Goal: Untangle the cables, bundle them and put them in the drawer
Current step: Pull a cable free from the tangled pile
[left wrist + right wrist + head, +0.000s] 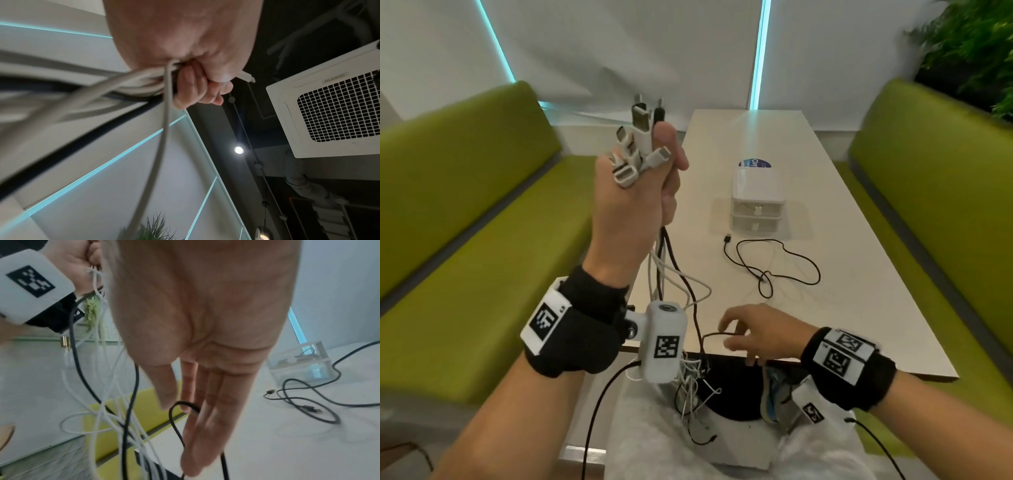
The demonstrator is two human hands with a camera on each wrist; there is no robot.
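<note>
1. left hand, upper centre of the head view, is raised with fingers curled tight around a bunch of cables; white and black plugs stick up above the fist.
2. the bunch hangs down past the table edge, still tangled at lower centre.
3. right hand, lower centre right, has fingers extended and slightly apart; a black cable loop lies across the fingertips, not gripped.
4. a separate black cable lies loose on the table, just in front of the drawer unit; both drawers appear closed.
</note>
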